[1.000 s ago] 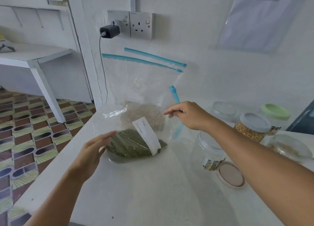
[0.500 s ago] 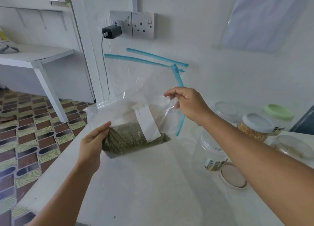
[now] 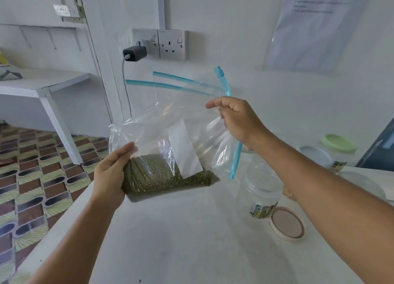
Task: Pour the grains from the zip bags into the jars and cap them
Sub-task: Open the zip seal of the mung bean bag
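Note:
A clear zip bag of green grains point(image 3: 162, 175) with a white label and a blue zip strip hangs above the white counter point(image 3: 170, 241). My left hand point(image 3: 110, 175) grips its lower left corner, fingers curled round the grain-filled end. My right hand point(image 3: 236, 117) pinches the bag's right side just below the zip, which stands nearly upright. An empty clear jar point(image 3: 259, 189) stands open on the counter to the right of the bag, with its beige lid point(image 3: 286, 223) lying flat beside it.
Two more zip bags point(image 3: 181, 85) lean against the wall behind. Capped jars, one with a green lid point(image 3: 339, 144) and one with a pale lid point(image 3: 315, 155), stand at the far right. A charger point(image 3: 135, 53) is plugged into the wall socket. The counter's left edge drops to a tiled floor.
Both hands have taken hold of the green-grain bag and lifted it off the counter. Its zip end has swung upward in my right hand.

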A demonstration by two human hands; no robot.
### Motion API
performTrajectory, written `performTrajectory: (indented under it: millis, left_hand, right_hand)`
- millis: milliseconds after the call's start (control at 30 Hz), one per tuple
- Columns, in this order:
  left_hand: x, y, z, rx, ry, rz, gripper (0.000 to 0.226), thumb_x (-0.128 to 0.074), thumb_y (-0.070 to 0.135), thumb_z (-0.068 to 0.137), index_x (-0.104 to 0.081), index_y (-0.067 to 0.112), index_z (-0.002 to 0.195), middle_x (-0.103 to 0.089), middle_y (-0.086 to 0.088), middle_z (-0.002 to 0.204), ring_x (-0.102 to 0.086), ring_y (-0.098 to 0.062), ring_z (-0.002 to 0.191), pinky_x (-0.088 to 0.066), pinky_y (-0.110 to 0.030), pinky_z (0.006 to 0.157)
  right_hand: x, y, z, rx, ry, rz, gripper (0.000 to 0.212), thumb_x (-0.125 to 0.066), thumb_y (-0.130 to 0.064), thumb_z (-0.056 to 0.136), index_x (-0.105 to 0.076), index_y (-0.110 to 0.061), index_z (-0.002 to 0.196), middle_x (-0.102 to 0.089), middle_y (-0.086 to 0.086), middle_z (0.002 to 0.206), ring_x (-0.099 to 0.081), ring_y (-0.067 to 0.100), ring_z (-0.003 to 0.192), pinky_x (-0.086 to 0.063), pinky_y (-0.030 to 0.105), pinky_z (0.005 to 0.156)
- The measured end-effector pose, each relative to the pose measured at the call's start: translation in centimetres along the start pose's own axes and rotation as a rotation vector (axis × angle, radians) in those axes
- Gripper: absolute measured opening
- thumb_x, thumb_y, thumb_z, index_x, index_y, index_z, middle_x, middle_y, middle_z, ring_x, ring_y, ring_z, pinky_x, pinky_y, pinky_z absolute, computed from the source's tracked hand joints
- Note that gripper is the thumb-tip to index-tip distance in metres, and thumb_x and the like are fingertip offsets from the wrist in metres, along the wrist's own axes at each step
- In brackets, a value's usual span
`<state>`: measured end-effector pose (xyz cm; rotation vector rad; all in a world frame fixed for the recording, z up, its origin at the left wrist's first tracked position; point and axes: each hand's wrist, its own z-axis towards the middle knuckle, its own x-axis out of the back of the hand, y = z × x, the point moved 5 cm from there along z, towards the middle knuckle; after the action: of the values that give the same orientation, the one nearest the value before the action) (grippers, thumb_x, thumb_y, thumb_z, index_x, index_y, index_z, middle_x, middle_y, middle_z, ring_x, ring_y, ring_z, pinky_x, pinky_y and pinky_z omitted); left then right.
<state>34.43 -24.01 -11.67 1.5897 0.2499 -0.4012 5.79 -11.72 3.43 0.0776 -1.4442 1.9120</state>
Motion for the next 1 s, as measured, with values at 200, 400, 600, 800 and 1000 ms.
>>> performTrajectory:
  millis: [200, 400, 600, 800, 1000]
  left_hand:
    - [-2.3, 1.5, 0.2, 0.035, -0.036, -0.046, 0.022, -0.067, 0.005, 0.098, -0.08, 0.017, 0.111, -0.078, -0.004, 0.116, -0.072, -0.019, 0.112, -0.057, -0.038, 0.097]
    - [-4.0, 1.9, -0.3, 0.049, -0.064, -0.054, 0.021, -0.067, 0.003, 0.096, -0.079, 0.016, 0.108, -0.078, -0.004, 0.117, -0.073, -0.014, 0.102, -0.062, -0.032, 0.086]
    - [-6.3, 3.3, -0.7, 0.016, -0.087, -0.053, 0.021, -0.066, 0.003, 0.097, -0.079, 0.016, 0.109, -0.079, -0.005, 0.113, -0.074, -0.012, 0.096, -0.06, -0.033, 0.094]
    - [-8.6, 5.4, -0.5, -0.072, -0.151, 0.026, 0.023, -0.066, 0.006, 0.099, -0.079, 0.019, 0.114, -0.079, -0.004, 0.11, -0.07, -0.012, 0.089, -0.057, -0.032, 0.091]
    - [-10.2, 6.8, -0.9, -0.137, -0.178, 0.1, 0.024, -0.064, 0.009, 0.102, -0.079, 0.021, 0.116, -0.078, 0.0, 0.1, -0.065, -0.01, 0.072, -0.056, -0.03, 0.08]
  right_hand:
    - [2.9, -2.2, -0.9, 0.032, -0.125, -0.187, 0.056, -0.068, -0.014, 0.094, -0.055, -0.028, 0.147, -0.052, -0.004, 0.117, -0.056, 0.013, 0.113, -0.039, 0.002, 0.084]
    - [5.0, -1.6, -1.5, 0.061, -0.215, -0.262, 0.064, -0.051, 0.005, 0.099, -0.05, -0.032, 0.151, -0.048, -0.009, 0.111, -0.054, 0.007, 0.105, -0.041, 0.012, 0.092]
    - [7.6, -1.1, -1.7, 0.039, -0.134, -0.193, 0.057, -0.051, 0.0, 0.103, -0.054, -0.036, 0.148, -0.063, -0.018, 0.122, -0.052, 0.0, 0.125, -0.036, 0.019, 0.109]
    - [9.8, -0.2, -3.2, 0.044, -0.012, -0.115, 0.052, -0.051, -0.004, 0.106, -0.058, -0.038, 0.144, -0.07, -0.02, 0.117, -0.056, -0.011, 0.116, -0.04, 0.016, 0.105]
    - [10.6, 1.1, -4.3, 0.031, 0.097, 0.006, 0.044, -0.047, -0.009, 0.108, -0.062, -0.036, 0.139, -0.074, -0.014, 0.108, -0.06, -0.014, 0.098, -0.042, 0.02, 0.095]
